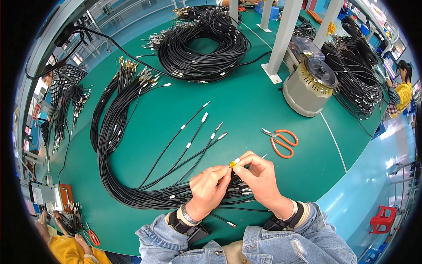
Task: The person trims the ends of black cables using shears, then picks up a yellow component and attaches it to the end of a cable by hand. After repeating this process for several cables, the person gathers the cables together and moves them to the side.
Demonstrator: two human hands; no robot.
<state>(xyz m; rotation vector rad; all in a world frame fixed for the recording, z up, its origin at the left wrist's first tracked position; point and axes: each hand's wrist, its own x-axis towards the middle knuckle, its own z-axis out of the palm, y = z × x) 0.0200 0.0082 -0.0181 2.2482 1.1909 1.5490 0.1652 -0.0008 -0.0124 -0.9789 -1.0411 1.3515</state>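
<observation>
My left hand [207,190] and my right hand [260,179] meet above the near middle of the table, fingertips pinched together. Between them is a cable end [236,161] with a white label, and a small piece of yellow tape [232,164] sits on it at the fingertips. Most of that cable is hidden by my hands. Under and left of them lies a long bundle of black cables [107,163], with several loose ends fanned out toward the middle. Beyond my right hand, orange-handled scissors [281,141] lie with blades apart.
A round tape dispenser [309,88] ringed with yellow tabs stands at the back right beside white posts [281,39]. A large coil of black cables [204,48] lies at the far side, with more cables [356,75] at far right. Co-workers sit around the green table [246,105].
</observation>
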